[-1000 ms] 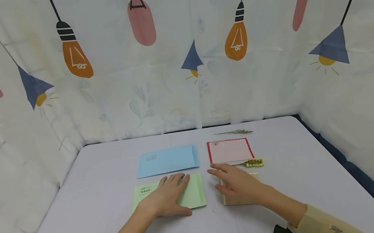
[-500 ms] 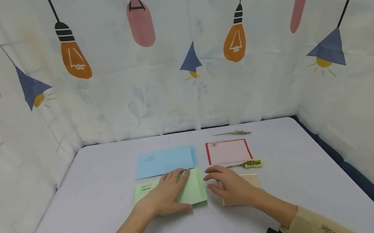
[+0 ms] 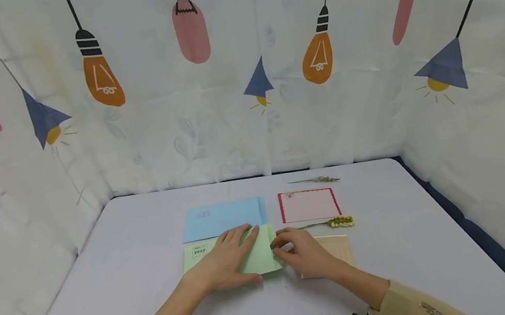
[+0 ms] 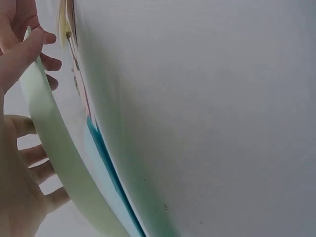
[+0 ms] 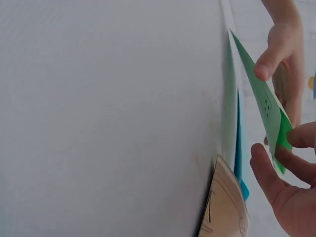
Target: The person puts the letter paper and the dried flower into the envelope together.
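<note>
A light green envelope is raised off the table, tilted, with a small printed box near its left end. My left hand holds it, thumb on one face and fingers behind, as the right wrist view shows. At its right end, my right hand pinches the flap between thumb and fingers; the flap stands out from the envelope there. Just beyond lies a blue envelope, its near edge partly covered by the green one. Beneath the right hand sits a beige paper piece, partly hidden.
To the right at the back lies a pink card with a red border. A yellow flower sprig lies in front of it and a thin green sprig behind. A white patterned curtain encloses the table.
My left hand has lifted the green envelope from the table. The right hand has moved left from above the beige paper piece and taken hold of the envelope's flap.
</note>
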Motion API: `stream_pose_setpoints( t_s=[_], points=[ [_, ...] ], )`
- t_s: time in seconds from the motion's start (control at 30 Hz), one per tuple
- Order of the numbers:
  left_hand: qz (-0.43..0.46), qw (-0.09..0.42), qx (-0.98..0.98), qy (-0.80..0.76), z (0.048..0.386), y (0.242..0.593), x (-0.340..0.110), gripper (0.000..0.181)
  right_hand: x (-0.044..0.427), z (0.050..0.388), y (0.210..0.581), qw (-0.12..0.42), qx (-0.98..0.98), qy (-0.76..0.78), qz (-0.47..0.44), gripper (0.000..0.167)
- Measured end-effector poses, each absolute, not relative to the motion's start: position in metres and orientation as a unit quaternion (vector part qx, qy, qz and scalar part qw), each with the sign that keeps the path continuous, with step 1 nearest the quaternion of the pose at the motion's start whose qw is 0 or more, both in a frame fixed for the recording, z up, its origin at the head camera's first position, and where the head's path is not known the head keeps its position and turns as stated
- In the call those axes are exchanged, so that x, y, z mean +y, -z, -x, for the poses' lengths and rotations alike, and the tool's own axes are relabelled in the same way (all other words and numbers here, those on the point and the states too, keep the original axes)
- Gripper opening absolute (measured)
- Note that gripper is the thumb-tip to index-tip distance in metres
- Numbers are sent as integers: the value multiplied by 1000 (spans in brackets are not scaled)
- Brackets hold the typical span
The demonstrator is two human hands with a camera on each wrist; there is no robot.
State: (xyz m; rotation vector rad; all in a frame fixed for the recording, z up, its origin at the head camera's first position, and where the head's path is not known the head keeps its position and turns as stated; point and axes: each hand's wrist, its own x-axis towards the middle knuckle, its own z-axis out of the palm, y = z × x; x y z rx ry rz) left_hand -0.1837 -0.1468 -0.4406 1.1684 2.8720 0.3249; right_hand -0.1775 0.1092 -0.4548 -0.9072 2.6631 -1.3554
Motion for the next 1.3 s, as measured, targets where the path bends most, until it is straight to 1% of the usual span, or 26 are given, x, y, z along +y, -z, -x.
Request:
stream_pose_setpoints(
  t_s=[0.17, 0.27, 0.43, 0.6, 0.73, 0.9, 1.0, 1.2, 1.3],
  points=[
    [-385, 5, 917, -102, 184, 441, -147, 105, 105, 176, 454, 45, 857, 451, 246, 22],
    [-385, 9, 917, -104, 184, 442, -146, 104, 103, 176, 454, 62, 855, 464, 225, 26],
    [-380, 24, 917, -116, 183, 443, -146, 101, 103, 176, 458, 79, 853, 472, 207, 27],
    [-378, 28, 917, -122, 183, 443, -147, 102, 103, 178, 461, 90, 849, 484, 193, 30],
    [-366, 47, 921, -122, 186, 444, -149, 103, 103, 179, 461, 101, 844, 493, 184, 31],
    [-355, 67, 923, -129, 188, 444, -153, 102, 103, 180, 463, 111, 841, 497, 185, 31],
    [-356, 68, 922, -136, 190, 443, -157, 99, 102, 182, 462, 112, 840, 496, 190, 29],
    [-349, 77, 923, -142, 190, 443, -157, 101, 110, 183, 458, 107, 842, 485, 214, 24],
    [-350, 81, 922, -144, 188, 443, -155, 102, 120, 182, 457, 95, 845, 481, 214, 20]
  ],
)
